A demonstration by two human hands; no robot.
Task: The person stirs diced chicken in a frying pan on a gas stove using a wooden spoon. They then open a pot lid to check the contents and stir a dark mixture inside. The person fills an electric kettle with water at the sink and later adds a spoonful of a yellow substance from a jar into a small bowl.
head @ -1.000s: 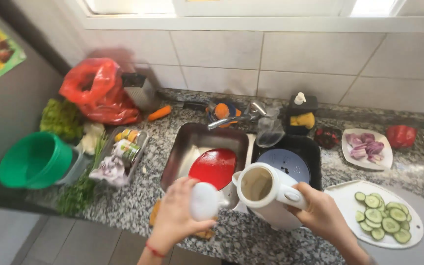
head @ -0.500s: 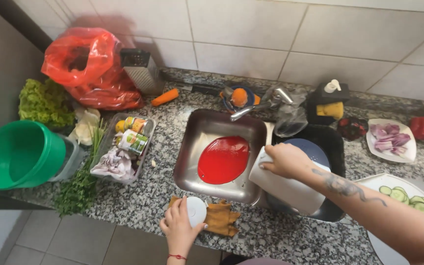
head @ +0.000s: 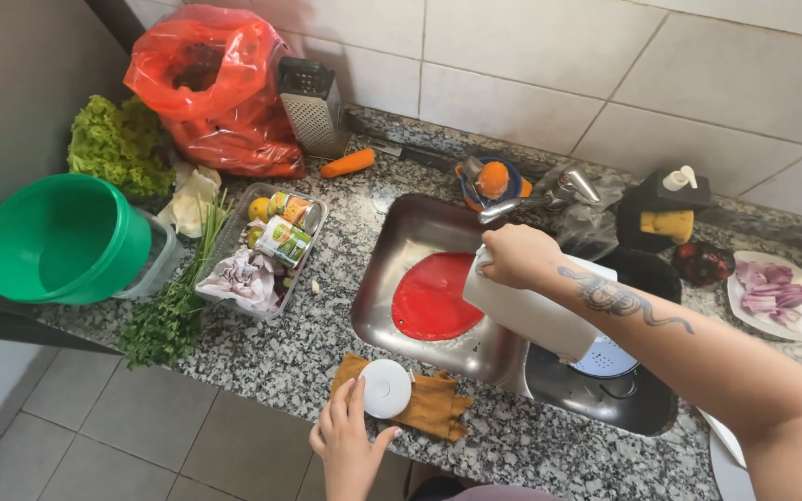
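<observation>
In the head view, the right hand (head: pixel 517 255) is closing around the rim end of a white jug (head: pixel 536 311), tipping it mouth-down over the steel tray (head: pixel 392 241) that is sitting in the sink (head: pixel 642 408), above the red plate (head: pixel 436 297) lying flat in it. The jug is lying slanted, its base pointing toward 4 o'clock from the hand and resting near a white colander (head: pixel 605 357) in the basin. The tap (head: pixel 536 195) is standing at 12 o'clock from that hand.

The left hand (head: pixel 350 441) is resting with fingers half spread on a round white lid (head: pixel 387 388), which is lying on a yellow cloth (head: pixel 415 401) at the counter's (head: pixel 308 343) front edge, at 7 o'clock from the jug.

Judging from this, draining well is calling for a firm grip at the rim, keeping the mouth over the tray rather than the counter, and holding the lid clear of the wet basin.

At 10 o'clock from the tray a green bowl (head: pixel 58 241), herbs and a small tray of jars (head: pixel 271 246) are crowding the counter.
</observation>
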